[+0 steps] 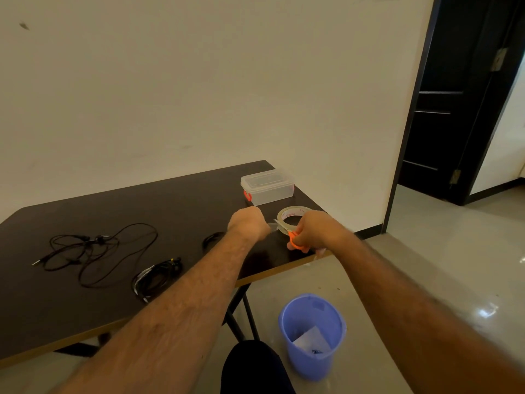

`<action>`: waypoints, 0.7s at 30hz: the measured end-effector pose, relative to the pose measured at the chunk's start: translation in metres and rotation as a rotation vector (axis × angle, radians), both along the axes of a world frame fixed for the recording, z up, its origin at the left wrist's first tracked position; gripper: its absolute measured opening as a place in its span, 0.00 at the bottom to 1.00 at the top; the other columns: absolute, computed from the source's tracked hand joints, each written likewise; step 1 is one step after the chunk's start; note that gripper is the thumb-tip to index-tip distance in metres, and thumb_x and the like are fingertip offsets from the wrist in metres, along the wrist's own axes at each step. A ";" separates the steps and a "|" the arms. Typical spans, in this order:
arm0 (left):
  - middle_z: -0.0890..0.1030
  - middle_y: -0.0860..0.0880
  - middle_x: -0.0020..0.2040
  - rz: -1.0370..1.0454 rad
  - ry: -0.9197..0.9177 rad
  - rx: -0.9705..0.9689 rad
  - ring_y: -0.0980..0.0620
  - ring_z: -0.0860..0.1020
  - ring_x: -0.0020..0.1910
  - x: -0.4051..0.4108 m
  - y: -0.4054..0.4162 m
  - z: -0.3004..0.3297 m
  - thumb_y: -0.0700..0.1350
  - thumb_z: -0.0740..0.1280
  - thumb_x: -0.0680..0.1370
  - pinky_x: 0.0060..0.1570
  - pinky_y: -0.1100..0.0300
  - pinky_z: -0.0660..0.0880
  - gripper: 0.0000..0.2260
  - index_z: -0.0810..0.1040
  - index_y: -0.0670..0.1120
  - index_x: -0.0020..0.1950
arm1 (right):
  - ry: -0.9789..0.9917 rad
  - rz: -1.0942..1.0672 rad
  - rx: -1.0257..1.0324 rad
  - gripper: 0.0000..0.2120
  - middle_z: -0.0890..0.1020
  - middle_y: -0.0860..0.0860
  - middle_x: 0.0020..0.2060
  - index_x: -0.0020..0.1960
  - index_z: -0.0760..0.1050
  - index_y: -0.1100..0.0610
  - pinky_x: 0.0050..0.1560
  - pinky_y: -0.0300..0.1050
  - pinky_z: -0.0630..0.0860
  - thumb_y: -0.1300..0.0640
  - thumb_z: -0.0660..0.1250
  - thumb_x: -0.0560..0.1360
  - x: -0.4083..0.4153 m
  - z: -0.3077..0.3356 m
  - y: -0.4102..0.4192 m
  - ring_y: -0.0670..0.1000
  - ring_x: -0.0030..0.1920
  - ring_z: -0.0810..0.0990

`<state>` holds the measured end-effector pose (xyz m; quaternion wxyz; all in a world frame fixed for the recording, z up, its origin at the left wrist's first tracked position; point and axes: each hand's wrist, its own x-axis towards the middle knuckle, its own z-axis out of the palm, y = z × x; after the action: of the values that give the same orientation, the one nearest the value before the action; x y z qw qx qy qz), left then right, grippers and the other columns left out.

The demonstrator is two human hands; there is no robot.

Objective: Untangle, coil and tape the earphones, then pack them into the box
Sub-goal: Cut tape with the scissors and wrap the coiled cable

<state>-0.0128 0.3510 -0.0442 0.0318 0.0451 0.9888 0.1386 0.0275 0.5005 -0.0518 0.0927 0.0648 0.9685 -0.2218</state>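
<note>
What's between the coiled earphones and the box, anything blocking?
The left forearm crosses the straight line from the coiled earphones to the box, whose lid is on. The left hand pulls a tape strip from the roll; the right hand holds scissors.

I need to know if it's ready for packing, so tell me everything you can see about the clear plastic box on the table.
The box is a small rectangular container of clear plastic with a matching clear lid seated on top. Orange-red latches show at its ends, the left one plainest. It stands upright near the far right corner of the dark table, just beyond the tape roll. Neither hand touches it. It looks empty, though the view is too distant for certainty.
</note>
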 end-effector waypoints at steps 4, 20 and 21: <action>0.77 0.46 0.47 0.016 0.026 -0.033 0.50 0.77 0.45 0.000 0.000 -0.001 0.47 0.66 0.80 0.49 0.56 0.76 0.09 0.78 0.43 0.57 | 0.030 0.005 0.339 0.29 0.80 0.57 0.59 0.66 0.75 0.59 0.65 0.52 0.75 0.43 0.74 0.71 -0.008 0.007 -0.011 0.57 0.59 0.79; 0.81 0.47 0.46 0.214 0.023 0.910 0.50 0.82 0.43 0.001 0.029 -0.033 0.39 0.72 0.75 0.48 0.48 0.82 0.06 0.78 0.48 0.43 | 0.106 -0.056 0.318 0.30 0.79 0.56 0.61 0.68 0.72 0.55 0.64 0.52 0.74 0.50 0.77 0.69 -0.011 -0.003 -0.016 0.56 0.61 0.78; 0.82 0.47 0.46 0.231 0.014 0.921 0.50 0.82 0.43 0.000 0.031 -0.037 0.38 0.73 0.75 0.47 0.48 0.82 0.06 0.78 0.48 0.44 | 0.160 -0.052 0.312 0.29 0.80 0.55 0.60 0.67 0.73 0.55 0.64 0.51 0.75 0.50 0.77 0.69 -0.009 -0.006 -0.015 0.56 0.60 0.79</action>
<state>-0.0123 0.3821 -0.0812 -0.0140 -0.0546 0.8233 0.5648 0.0182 0.4857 -0.0579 -0.0016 0.0855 0.9935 -0.0755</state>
